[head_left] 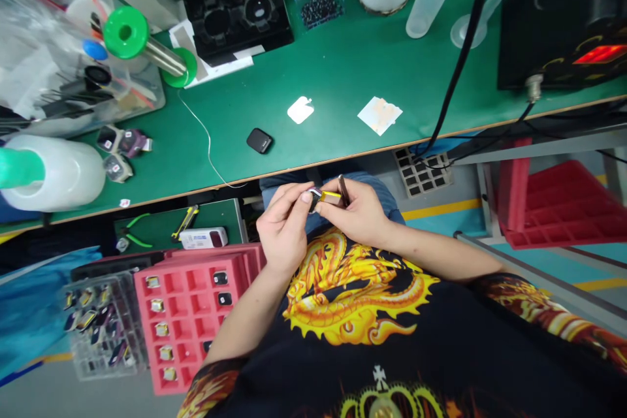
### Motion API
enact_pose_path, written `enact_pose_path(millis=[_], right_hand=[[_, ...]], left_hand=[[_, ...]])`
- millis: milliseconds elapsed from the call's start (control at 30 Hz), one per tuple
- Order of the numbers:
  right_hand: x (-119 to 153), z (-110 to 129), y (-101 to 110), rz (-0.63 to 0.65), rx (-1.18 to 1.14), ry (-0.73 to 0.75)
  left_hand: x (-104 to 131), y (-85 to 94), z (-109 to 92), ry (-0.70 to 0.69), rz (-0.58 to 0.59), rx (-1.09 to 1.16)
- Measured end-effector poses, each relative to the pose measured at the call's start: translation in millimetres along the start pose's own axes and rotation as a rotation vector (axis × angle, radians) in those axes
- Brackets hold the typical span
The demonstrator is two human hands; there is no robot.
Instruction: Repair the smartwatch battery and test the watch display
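Observation:
In front of my shirt, below the bench edge, my left hand (283, 225) is closed on a small dark watch-like module (314, 198), pinched between thumb and fingers. A flat yellow piece (331, 197), which looks like a small battery, sticks out of the module towards my right hand (361, 212). That hand is closed too, with a dark slim tool like tweezers (343, 189) between its fingers. Its thumb lies against the yellow piece; whether it grips that piece is unclear. On the bench beyond lie a black square cover (259, 140) and a white sticker sheet (300, 110).
A solder wire spool (169, 62) stands on the green bench (337, 72), its wire trailing to the edge. A black cable (458, 72) hangs at right. Stacked pink trays (181, 356) with small modules sit lower left, near a white bottle (68, 173). Green-handled pliers (134, 233) lie on a lower shelf.

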State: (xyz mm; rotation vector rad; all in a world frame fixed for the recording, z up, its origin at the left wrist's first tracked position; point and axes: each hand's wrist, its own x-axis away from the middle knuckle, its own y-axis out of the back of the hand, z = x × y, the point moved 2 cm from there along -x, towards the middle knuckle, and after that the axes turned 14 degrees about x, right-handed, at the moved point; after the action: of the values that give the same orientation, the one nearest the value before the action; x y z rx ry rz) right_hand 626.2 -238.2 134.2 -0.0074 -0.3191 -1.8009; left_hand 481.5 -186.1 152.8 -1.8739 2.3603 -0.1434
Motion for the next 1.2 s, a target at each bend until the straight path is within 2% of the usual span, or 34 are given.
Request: enact_pose_path(millis=[100,267,433,600,900,1067,1200], right_hand=[[-3.5,-3.2,-1.8,0.001,-0.001,0.004],[-11.2,-5.3,3.4,0.044,-0.064,-0.054],[-11.9,0.1,11.4,0.127,-0.16,-0.116],[-10.4,-1.6,10.8,0.168,-0.183,-0.146],[-5.9,-0.3,9.1,0.2,-0.125,-0.098],[-3.1,1.6,7.8,0.161,-0.108,-0.061],[-4.5,-1.1,5.6,0.139,-0.078,-0.059]], left_hand=[[-2.2,0.3,5.8,-0.005,-0.018,-0.023],[-5.9,9.2,15.6,0.154,0.01,0.076],[-4.7,18.3,11.0,0.265,0.098,0.161],[-3.3,16.6,2.9,0.197,0.085,0.117],[-3.1,13.7,-12.7,0.019,0.16,-0.059],[0.8,11.6,-15.0,-0.063,0.141,-0.116],[0.0,10.8,-6.7,-0.043,0.092,-0.113]])
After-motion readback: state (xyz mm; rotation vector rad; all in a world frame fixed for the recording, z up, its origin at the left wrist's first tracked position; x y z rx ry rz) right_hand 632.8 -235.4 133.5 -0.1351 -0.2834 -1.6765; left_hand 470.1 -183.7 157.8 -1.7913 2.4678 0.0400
